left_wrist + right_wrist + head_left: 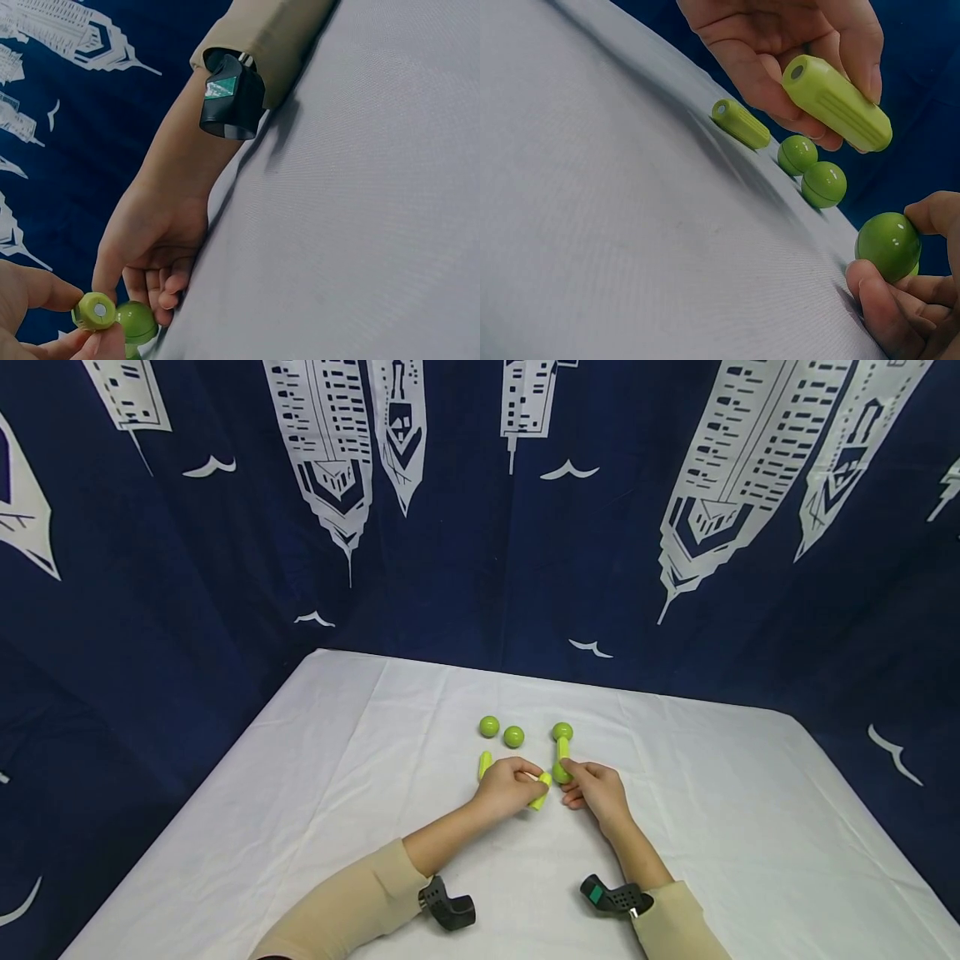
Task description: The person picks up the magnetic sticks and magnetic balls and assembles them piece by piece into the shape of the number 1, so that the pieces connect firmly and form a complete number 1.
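Note:
In the head view my left hand (510, 789) pinches a yellow-green rod (838, 105) between thumb and fingers. The rod is ribbed, and a small silvery disc shows in its end in both wrist views. Just to the right, my right hand (597, 789) holds the near green ball (887, 246) of a dumbbell-shaped piece. That piece has a short yellow-green rod (562, 748) between two balls, with the far ball (562, 732) pointing away from me. A small gap separates the left hand's rod from the held ball in the head view.
Two loose green balls (489, 727) (513, 737) lie side by side beyond my left hand. Another yellow-green rod (485, 763) lies left of that hand, partly covered by it. White cloth covers the table (345, 735), and a dark blue printed curtain (450, 593) hangs behind.

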Demonstrator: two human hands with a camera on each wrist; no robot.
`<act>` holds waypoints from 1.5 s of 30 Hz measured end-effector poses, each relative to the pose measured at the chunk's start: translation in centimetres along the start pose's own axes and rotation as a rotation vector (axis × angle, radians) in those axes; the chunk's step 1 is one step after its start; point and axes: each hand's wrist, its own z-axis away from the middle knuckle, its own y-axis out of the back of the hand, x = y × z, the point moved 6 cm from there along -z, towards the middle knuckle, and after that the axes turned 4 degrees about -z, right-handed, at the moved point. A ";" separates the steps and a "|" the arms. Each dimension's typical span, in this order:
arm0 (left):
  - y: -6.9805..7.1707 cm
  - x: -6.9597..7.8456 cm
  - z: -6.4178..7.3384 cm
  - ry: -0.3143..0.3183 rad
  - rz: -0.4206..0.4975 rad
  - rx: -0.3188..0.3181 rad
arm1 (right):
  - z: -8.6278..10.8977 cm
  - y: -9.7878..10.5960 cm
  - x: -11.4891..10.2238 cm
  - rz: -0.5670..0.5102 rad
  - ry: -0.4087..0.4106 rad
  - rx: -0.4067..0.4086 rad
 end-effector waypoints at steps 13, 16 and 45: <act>-1.4 -0.3 0.0 0.040 0.066 -0.014 | 0.3 0.1 -0.2 0.004 0.007 0.004; -1.7 -0.5 -0.1 0.052 0.070 -0.008 | 0.3 0.1 -0.2 0.001 0.006 0.003; -3.7 -1.1 -0.7 0.089 0.074 0.085 | 0.3 0.2 -0.5 -0.005 0.019 -0.001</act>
